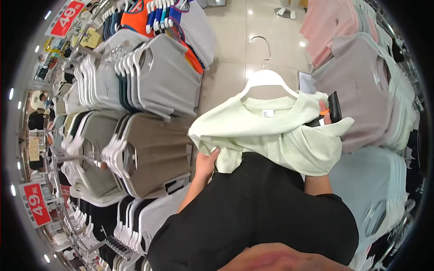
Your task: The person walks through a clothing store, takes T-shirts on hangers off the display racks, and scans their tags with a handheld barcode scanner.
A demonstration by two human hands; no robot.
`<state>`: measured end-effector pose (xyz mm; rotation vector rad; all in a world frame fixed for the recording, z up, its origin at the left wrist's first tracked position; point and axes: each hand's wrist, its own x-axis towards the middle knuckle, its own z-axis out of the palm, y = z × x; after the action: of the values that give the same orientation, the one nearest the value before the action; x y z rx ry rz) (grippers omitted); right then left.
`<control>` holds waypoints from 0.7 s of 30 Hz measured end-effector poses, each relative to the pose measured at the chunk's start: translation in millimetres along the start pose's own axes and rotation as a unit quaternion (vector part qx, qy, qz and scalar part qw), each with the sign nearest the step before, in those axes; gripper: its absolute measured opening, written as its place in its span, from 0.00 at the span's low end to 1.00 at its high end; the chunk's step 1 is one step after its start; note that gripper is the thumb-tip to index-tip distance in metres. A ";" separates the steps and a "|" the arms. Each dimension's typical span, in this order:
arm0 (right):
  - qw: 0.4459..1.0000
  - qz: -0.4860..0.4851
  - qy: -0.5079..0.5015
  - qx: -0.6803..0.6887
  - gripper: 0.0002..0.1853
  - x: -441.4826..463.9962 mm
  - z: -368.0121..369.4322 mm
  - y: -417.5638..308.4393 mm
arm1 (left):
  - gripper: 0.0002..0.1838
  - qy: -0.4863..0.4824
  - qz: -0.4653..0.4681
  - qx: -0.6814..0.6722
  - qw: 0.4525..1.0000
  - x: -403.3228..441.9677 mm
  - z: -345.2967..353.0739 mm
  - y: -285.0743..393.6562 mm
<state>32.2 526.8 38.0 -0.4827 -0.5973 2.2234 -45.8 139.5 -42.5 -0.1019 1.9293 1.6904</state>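
A pale green T-shirt (pixel 271 131) hangs on a white hanger (pixel 266 78) with a metal hook, in front of my body. My left hand (pixel 207 163) grips the shirt's left sleeve, its thumb on top of the fabric. At the shirt's right shoulder, my right hand (pixel 326 113) shows only a few fingers, wrapped round a black object (pixel 334 107) that I cannot make out fully; an orange band shows on it. The rest of my right hand is hidden under the fabric. A white label sits inside the collar.
Racks of grey shirts (pixel 165 74) and brown shirts (pixel 158 147) stand on the left, with red price signs (pixel 36 204). On the right hang mauve shirts (pixel 357 90) and light blue shirts (pixel 366 185). Tiled floor (pixel 226 81) lies ahead, with a mannequin's feet (pixel 287 12) at the far end.
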 end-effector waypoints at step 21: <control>0.994 -0.024 -0.057 -0.087 0.29 400.9 114.4 70.1 | 0.21 -0.067 -0.068 0.064 0.993 425.7 137.1 148.7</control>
<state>-320.6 759.6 32.5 -0.4271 -0.8601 2.1745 -413.9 426.0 -110.4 -0.0683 1.8815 1.4449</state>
